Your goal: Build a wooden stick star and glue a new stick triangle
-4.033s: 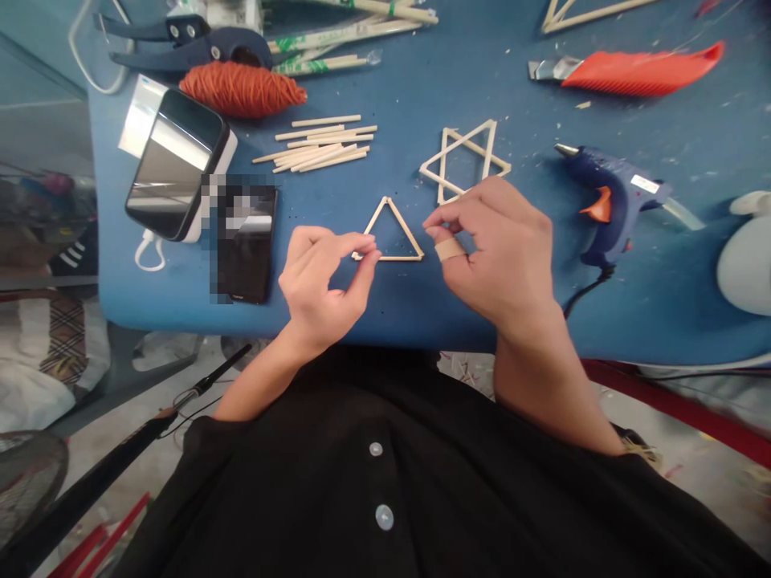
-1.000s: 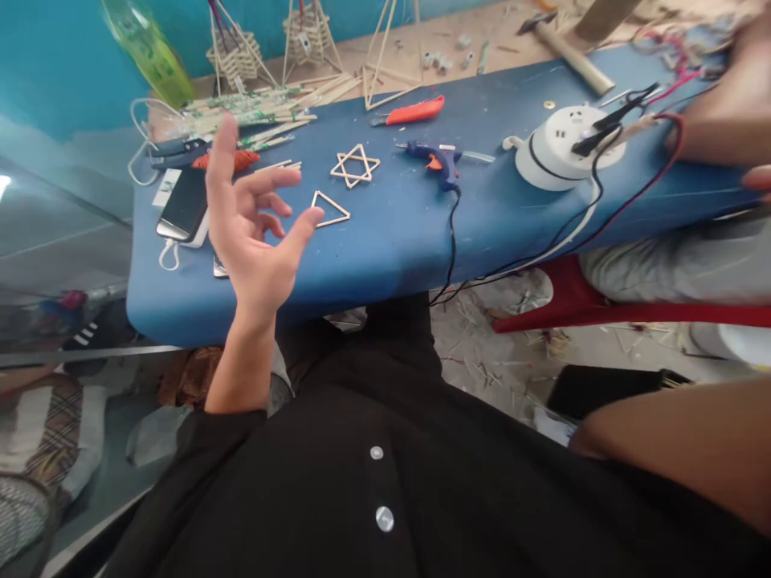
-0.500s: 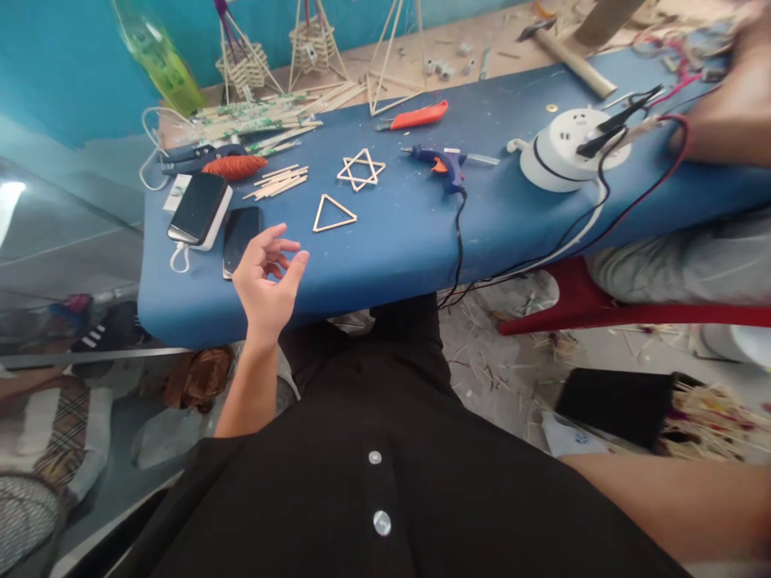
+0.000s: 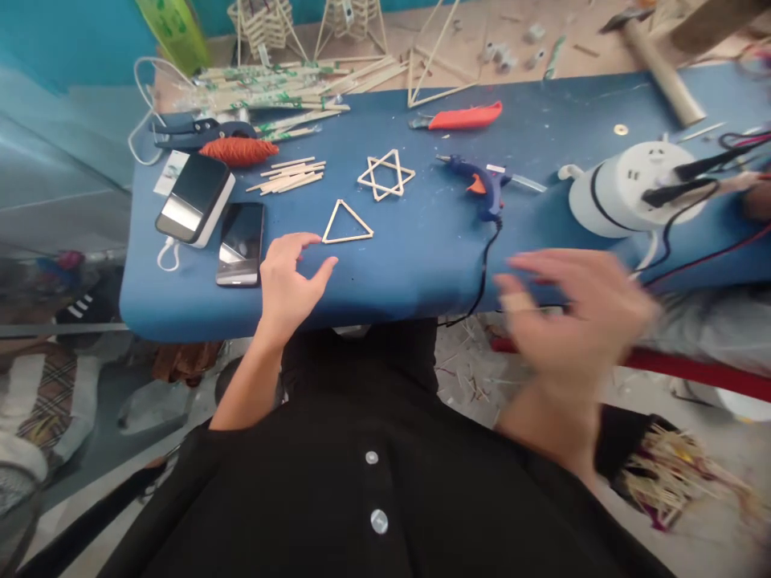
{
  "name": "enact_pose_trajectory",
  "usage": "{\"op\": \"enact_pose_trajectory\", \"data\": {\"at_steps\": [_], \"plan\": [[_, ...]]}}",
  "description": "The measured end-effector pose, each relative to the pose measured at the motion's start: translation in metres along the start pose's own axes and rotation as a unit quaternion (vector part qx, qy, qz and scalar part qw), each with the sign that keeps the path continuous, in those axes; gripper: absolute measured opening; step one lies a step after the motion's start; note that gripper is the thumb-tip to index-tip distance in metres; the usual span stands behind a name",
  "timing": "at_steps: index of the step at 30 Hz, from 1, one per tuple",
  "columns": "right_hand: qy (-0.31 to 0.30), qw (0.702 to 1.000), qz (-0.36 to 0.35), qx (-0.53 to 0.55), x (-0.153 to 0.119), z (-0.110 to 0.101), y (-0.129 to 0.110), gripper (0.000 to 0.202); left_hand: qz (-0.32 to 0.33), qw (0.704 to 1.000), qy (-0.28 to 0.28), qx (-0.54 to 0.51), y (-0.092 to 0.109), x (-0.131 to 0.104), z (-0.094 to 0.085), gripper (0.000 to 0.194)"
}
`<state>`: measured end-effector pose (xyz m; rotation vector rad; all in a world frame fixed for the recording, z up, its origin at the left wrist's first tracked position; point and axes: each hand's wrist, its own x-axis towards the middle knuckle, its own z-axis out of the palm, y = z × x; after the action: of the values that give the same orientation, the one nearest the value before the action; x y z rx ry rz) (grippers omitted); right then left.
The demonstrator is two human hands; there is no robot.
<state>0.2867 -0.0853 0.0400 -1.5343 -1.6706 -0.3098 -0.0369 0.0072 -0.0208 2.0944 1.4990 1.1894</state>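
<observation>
On the blue table cover lies a small stick triangle (image 4: 367,237), and my left hand (image 4: 292,277) is at its left corner, thumb and fingers apart, holding nothing. My right hand (image 4: 569,309), blurred by motion, hovers at the table's front edge with thumb and fingers apart and nothing visible between them. A six-pointed stick star (image 4: 386,175) lies behind the triangle. Short loose sticks (image 4: 292,177) are to the left of the star. To its right rests a blue glue gun (image 4: 487,186) with its cord running off the front edge.
A phone (image 4: 240,244) and power bank (image 4: 193,198) lie left. Behind are orange twine (image 4: 239,151), pliers (image 4: 201,132), wrapped sticks (image 4: 259,90), a red cutter (image 4: 465,117) and a hammer (image 4: 661,71). A white power socket (image 4: 623,189) stands right; another person's hand shows at the right edge.
My left hand has moved right, up to the triangle's corner. My right hand has come into view over the front edge. The camera view has shifted, and the table looks closer.
</observation>
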Motion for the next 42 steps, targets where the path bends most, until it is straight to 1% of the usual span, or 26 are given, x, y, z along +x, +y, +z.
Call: {"op": "enact_pose_trajectory", "data": {"at_steps": [1, 2, 4, 5, 7, 8, 10, 13, 17, 20, 24, 26, 30, 34, 37, 42], "plan": [[-0.025, 0.997, -0.022, 0.070, 0.001, 0.024, -0.008, 0.006, 0.002, 1.000, -0.007, 0.020, -0.002, 0.002, 0.004, 0.029], [-0.066, 0.990, -0.024, 0.122, 0.002, 0.049, -0.015, 0.009, 0.002, 0.999, -0.016, 0.033, -0.004, 0.004, 0.008, 0.033], [-0.131, 0.979, -0.002, 0.159, 0.009, 0.092, -0.024, 0.014, 0.002, 0.998, -0.040, 0.043, -0.008, 0.009, 0.014, 0.039], [-0.155, 0.974, 0.012, 0.167, 0.014, 0.110, -0.025, 0.017, 0.001, 0.998, -0.053, 0.044, -0.009, 0.011, 0.017, 0.041], [-0.192, 0.965, 0.033, 0.175, 0.023, 0.135, -0.022, 0.024, -0.001, 0.996, -0.071, 0.051, -0.011, 0.016, 0.022, 0.043], [-0.205, 0.961, 0.039, 0.180, 0.027, 0.143, -0.020, 0.026, -0.001, 0.995, -0.075, 0.059, -0.011, 0.017, 0.023, 0.043], [-0.224, 0.955, 0.041, 0.192, 0.033, 0.153, -0.016, 0.029, -0.002, 0.994, -0.080, 0.073, -0.011, 0.020, 0.026, 0.042], [-0.232, 0.952, 0.028, 0.197, 0.033, 0.158, -0.016, 0.030, -0.002, 0.994, -0.090, 0.065, -0.010, 0.022, 0.027, 0.039], [-0.221, 0.958, -0.001, 0.181, 0.028, 0.162, -0.020, 0.031, 0.008, 0.995, -0.089, 0.042, -0.006, 0.023, 0.025, 0.033], [-0.218, 0.961, -0.018, 0.169, 0.026, 0.164, -0.020, 0.031, 0.012, 0.995, -0.089, 0.043, -0.002, 0.023, 0.025, 0.030], [-0.235, 0.960, -0.016, 0.154, 0.026, 0.164, -0.019, 0.032, 0.001, 0.991, -0.108, 0.074, 0.004, 0.023, 0.025, 0.028], [-0.233, 0.960, -0.021, 0.154, 0.027, 0.163, -0.020, 0.033, 0.005, 0.990, -0.113, 0.083, 0.005, 0.023, 0.026, 0.028], [-0.220, 0.962, -0.032, 0.159, 0.029, 0.163, -0.021, 0.033, 0.020, 0.991, -0.106, 0.084, 0.006, 0.022, 0.027, 0.030], [-0.244, 0.957, -0.018, 0.153, 0.029, 0.162, -0.022, 0.036, 0.025, 0.989, -0.104, 0.101, 0.007, 0.023, 0.027, 0.028], [-0.249, 0.956, -0.016, 0.156, 0.029, 0.162, -0.021, 0.037, 0.023, 0.989, -0.107, 0.103, 0.007, 0.024, 0.027, 0.032], [-0.251, 0.952, -0.008, 0.174, 0.032, 0.159, -0.023, 0.044, 0.015, 0.989, -0.109, 0.098, 0.005, 0.024, 0.027, 0.045]]}}
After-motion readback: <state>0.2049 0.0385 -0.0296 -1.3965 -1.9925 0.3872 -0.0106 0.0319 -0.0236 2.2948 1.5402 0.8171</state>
